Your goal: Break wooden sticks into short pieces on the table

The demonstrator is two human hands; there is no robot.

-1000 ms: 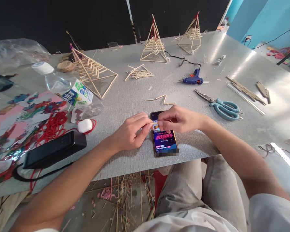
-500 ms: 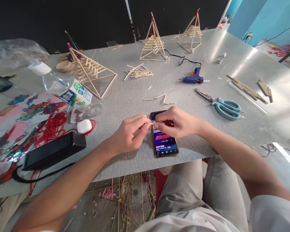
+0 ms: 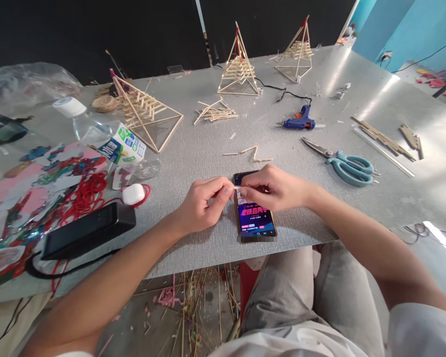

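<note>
My left hand (image 3: 208, 202) and my right hand (image 3: 269, 187) meet just over a lit smartphone (image 3: 257, 229). Between their fingertips is a short, thin wooden stick (image 3: 236, 188), pinched from both sides and mostly covered by the fingers. The phone lies on the table, its upper part under my right hand. Beyond my hands, a few short sticks (image 3: 255, 153) form a zigzag on the surface. Farther back lies a pile of sticks (image 3: 217, 114), and behind it stands a pyramid-shaped stick frame (image 3: 239, 72).
Blue-handled scissors (image 3: 351, 168) and a blue glue gun (image 3: 301, 119) lie to the right. On the left are a plastic bottle (image 3: 122, 144), a white earbud case (image 3: 133, 194), red cord (image 3: 87, 196) and a black device (image 3: 91, 230). Two more stick frames stand behind.
Both hands keep their pinch over the phone with hardly any movement. The whole view has shifted slightly, so things on the table appear a little farther right.
</note>
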